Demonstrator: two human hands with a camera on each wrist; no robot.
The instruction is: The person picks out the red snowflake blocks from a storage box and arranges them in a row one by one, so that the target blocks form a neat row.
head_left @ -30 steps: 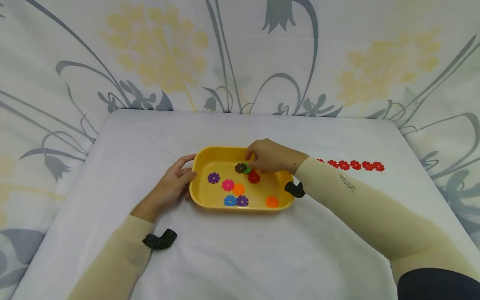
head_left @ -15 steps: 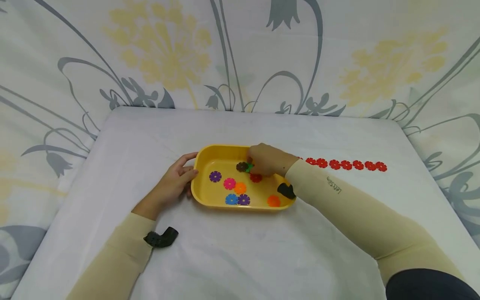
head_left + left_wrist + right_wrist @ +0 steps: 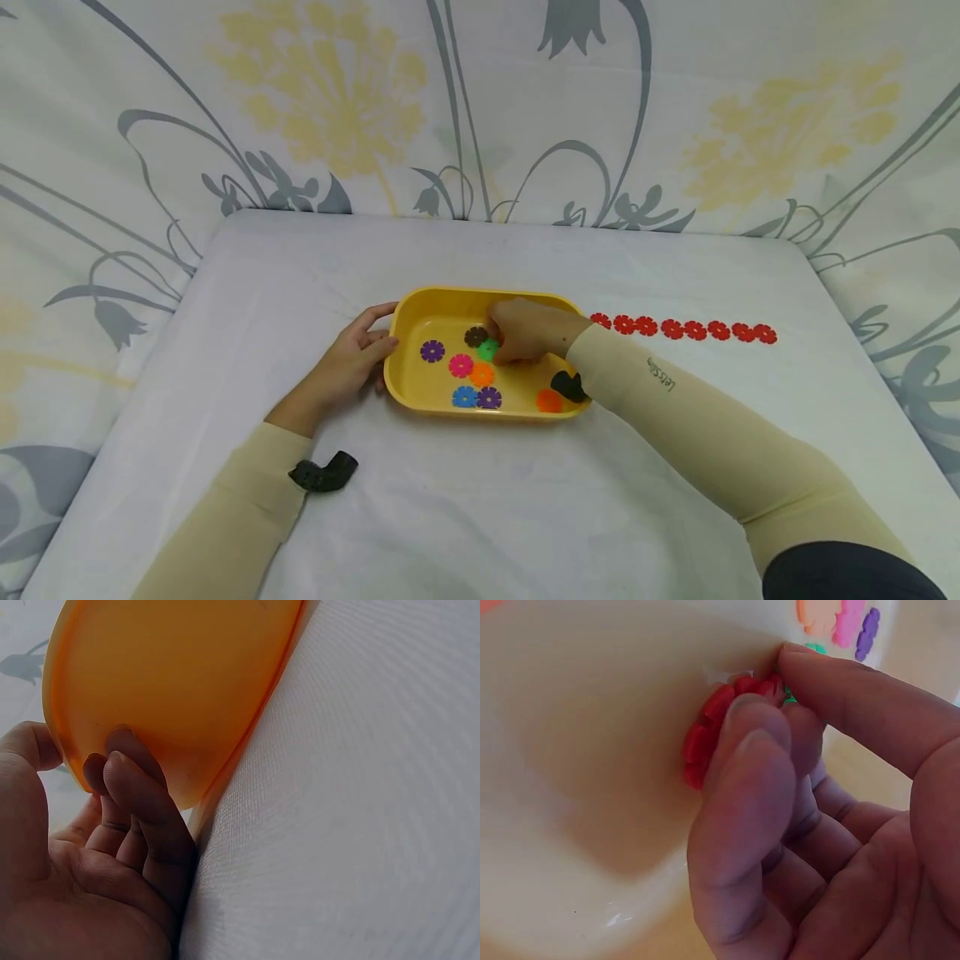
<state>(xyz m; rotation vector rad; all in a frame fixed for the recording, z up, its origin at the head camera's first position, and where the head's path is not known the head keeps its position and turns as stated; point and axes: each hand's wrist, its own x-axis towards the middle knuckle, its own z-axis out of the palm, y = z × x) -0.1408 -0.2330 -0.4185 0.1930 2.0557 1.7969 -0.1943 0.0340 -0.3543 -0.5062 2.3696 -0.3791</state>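
My left hand (image 3: 345, 367) grips the left end of a yellow plastic tray (image 3: 416, 385), thumb at the rim and other fingers against the outer wall. Inside the tray's right half, my right hand (image 3: 528, 332) reaches down from above. In the right wrist view its curled fingers pinch a red flower-shaped disc (image 3: 707, 724), which the hand hides in the head view. A green disc (image 3: 488, 350) lies beside the fingertips, close to a brown disc (image 3: 476, 337). Also in the tray are a pink disc (image 3: 461, 365), a blue disc (image 3: 464, 397), and purple and orange ones.
Several red flower discs (image 3: 694, 331) form a row on the white cloth (image 3: 480, 508), right of the tray and behind the right forearm. A patterned curtain (image 3: 360, 100) rises behind the table's far edge.
My right hand has moved lower into the tray, over the red disc, and its fingers have closed there. The green disc shows more fully. My left hand keeps its grip.
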